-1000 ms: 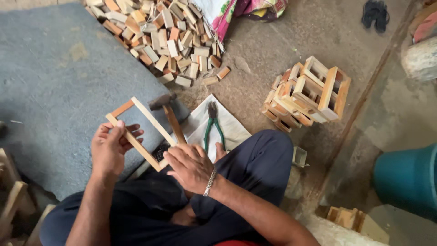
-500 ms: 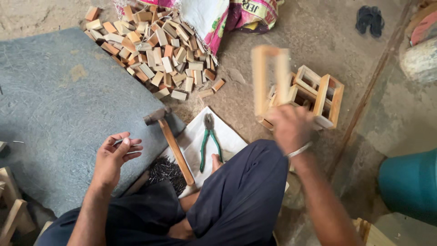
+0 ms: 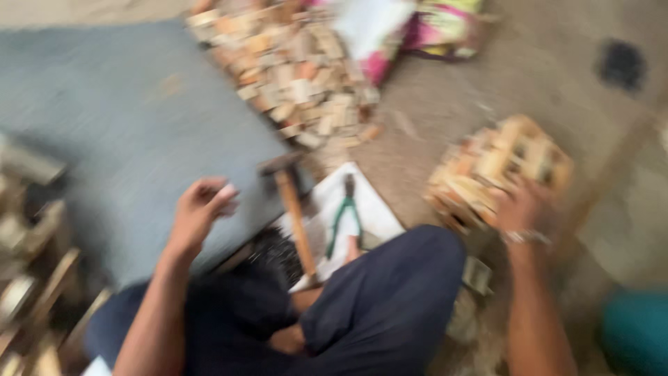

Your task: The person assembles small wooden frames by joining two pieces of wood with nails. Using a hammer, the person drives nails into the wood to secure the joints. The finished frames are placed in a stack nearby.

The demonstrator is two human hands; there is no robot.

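Note:
The whole view is motion-blurred. My left hand (image 3: 198,212) is raised over the edge of the grey mat (image 3: 125,132), its fingertips pinched on a small pale piece (image 3: 226,190). My right hand (image 3: 525,205) reaches out to the right and rests against the near side of a stack of wooden frames (image 3: 497,163); the blur hides whether it grips one. Between my hands, a wooden-handled hammer (image 3: 293,212) and green-handled pliers (image 3: 342,216) lie by a white sheet (image 3: 372,205), in front of my dark trousers.
A heap of small wooden blocks (image 3: 299,69) lies at the far side, beside a colourful bag (image 3: 431,28). More wooden pieces (image 3: 28,278) sit at the left edge. A teal container (image 3: 637,334) stands at the lower right, and a dark sandal (image 3: 619,66) lies far right.
My right hand carried the wooden frame from my lap up and to the right, then down onto the stack. My left hand let go of the frame and stayed over the mat.

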